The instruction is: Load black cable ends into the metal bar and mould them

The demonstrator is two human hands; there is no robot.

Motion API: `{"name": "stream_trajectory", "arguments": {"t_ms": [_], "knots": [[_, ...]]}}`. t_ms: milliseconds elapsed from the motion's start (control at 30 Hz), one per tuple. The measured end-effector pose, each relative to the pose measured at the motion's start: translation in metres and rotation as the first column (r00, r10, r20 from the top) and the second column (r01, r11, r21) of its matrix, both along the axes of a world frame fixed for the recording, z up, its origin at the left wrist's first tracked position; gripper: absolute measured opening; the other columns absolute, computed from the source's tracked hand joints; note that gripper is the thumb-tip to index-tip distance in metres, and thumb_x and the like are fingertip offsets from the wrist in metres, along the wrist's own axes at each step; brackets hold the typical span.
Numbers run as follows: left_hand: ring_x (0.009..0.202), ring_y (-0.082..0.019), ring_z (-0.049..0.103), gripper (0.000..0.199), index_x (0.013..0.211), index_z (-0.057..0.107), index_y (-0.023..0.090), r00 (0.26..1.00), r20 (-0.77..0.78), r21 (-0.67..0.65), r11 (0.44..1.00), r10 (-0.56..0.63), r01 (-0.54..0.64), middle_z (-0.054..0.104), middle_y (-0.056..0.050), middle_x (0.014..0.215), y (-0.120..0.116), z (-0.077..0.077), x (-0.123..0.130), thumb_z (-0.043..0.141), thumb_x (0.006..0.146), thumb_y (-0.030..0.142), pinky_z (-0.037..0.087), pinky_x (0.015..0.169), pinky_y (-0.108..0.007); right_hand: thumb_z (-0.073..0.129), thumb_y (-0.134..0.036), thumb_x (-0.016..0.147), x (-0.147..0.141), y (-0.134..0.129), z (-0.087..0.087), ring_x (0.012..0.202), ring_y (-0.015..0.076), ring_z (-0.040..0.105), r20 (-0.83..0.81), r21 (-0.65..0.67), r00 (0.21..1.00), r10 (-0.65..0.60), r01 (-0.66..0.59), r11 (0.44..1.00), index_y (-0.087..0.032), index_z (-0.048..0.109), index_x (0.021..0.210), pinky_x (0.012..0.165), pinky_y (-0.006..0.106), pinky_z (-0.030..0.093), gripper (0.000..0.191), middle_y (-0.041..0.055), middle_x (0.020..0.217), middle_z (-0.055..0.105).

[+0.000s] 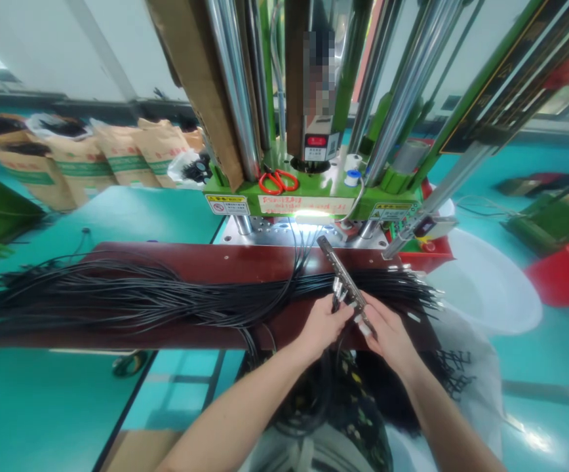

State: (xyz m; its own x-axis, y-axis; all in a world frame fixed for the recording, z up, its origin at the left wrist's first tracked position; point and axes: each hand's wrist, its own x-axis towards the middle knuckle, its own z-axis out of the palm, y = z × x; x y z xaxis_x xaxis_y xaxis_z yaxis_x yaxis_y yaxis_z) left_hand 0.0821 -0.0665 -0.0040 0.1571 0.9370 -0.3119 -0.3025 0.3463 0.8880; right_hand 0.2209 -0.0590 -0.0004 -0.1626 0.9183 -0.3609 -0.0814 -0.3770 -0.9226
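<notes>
My right hand [387,329] is closed round the near end of a narrow dark metal bar [339,270] with small notches along it. The bar tilts up and away towards the press. My left hand [321,326] is closed beside the bar, pinching several black cables with silvery connector ends [338,290]. Its fingertips are close to the bar; whether they touch it I cannot tell. Beyond both hands a long bundle of black cables [181,295] lies across the dark red table [191,257]. A few thin cables rise from it to the lit gap of the press.
A green press [277,204] with steel columns stands ahead, with red-handled scissors [278,182] and a blue-white spool [352,178] on its ledge. At the right are a white tub [493,282] and a red basin [567,275]. Paper sacks [80,164] stand far left.
</notes>
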Motion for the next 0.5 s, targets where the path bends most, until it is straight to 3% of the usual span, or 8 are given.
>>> {"name": "stream_trajectory", "arguments": {"t_ms": [167,267,367,500], "knots": [[0.035,-0.001,0.021,0.032,0.064,0.04,0.018,0.998,-0.037,0.045,0.998,0.056,-0.054,0.031,0.011,0.044,-0.0014,-0.0052,-0.0013,0.063,0.068,0.04,0.017,0.037,-0.017,0.055,-0.049,0.077,0.0018,-0.0001,-0.0029,0.048,0.0076,0.041,0.194,0.111,0.975,0.111,-0.134,0.985,-0.025,0.052,0.122,0.036,0.017,0.031,0.051,0.0042,0.081,0.06],[0.035,-0.002,0.026,0.028,0.065,0.042,0.017,0.995,-0.057,0.106,0.991,0.084,-0.077,0.034,0.01,0.044,-0.0025,-0.0082,-0.0011,0.06,0.072,0.038,0.022,0.038,-0.017,0.056,-0.049,0.076,0.0015,-0.0007,-0.0035,0.048,0.0087,0.042,0.238,0.141,0.96,0.15,-0.187,0.972,-0.023,0.053,0.123,0.036,0.018,0.032,0.054,0.0026,0.071,0.059],[0.04,-0.005,0.037,0.03,0.066,0.044,0.017,0.98,-0.054,0.149,0.972,0.193,-0.184,0.042,0.006,0.048,-0.0005,-0.0071,-0.0034,0.056,0.074,0.043,0.03,0.04,-0.017,0.061,-0.05,0.072,0.0009,-0.0002,-0.0037,0.048,0.0089,0.043,0.131,0.09,0.988,0.082,-0.095,0.991,-0.022,0.056,0.118,0.036,0.018,0.032,0.055,0.0001,0.063,0.056],[0.034,-0.003,0.023,0.034,0.071,0.038,0.02,0.931,0.108,0.047,0.934,0.348,-0.354,0.029,0.011,0.045,0.0027,-0.0006,-0.0097,0.049,0.077,0.052,0.019,0.034,-0.015,0.067,-0.05,0.067,-0.0002,0.0007,-0.0009,0.049,0.0069,0.044,0.044,-0.031,0.996,-0.074,0.075,0.997,-0.027,0.059,0.112,0.036,0.015,0.028,0.051,0.0002,0.071,0.059]]}}
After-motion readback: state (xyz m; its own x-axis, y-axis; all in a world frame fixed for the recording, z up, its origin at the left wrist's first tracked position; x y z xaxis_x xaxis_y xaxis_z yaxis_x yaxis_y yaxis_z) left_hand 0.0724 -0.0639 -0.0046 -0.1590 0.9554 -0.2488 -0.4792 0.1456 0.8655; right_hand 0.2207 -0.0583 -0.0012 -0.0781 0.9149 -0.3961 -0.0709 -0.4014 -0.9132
